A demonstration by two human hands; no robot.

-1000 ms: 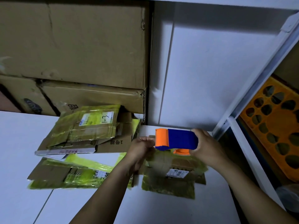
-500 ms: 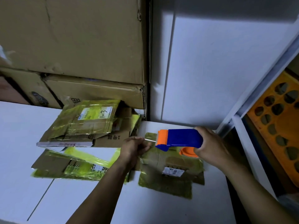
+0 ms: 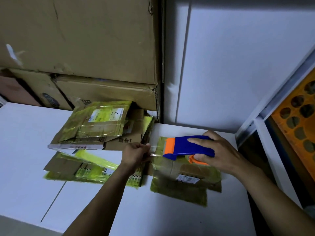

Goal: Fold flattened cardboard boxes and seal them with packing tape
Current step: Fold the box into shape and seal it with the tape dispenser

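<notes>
Tape strip (image 3: pixel 155 151) longer, between left fingers (image 3: pixel 145 147) and dispenser (image 3: pixel 189 146) in right hand (image 3: pixel 221 155)

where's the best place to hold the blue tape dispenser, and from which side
Take the tape dispenser by its blue body, from the right, as the right hand does: fingers over the top, thumb underneath. The orange cutter end points left, where the left hand pinches the clear tape, so keep that end free.

Big brown cartons (image 3: pixel 85 40) are sitting stacked behind the white table (image 3: pixel 25 150), beside a white wall panel (image 3: pixel 238 65). An orange holed crate (image 3: pixel 305 150) is showing past the shelf frame (image 3: pixel 272 101).
</notes>
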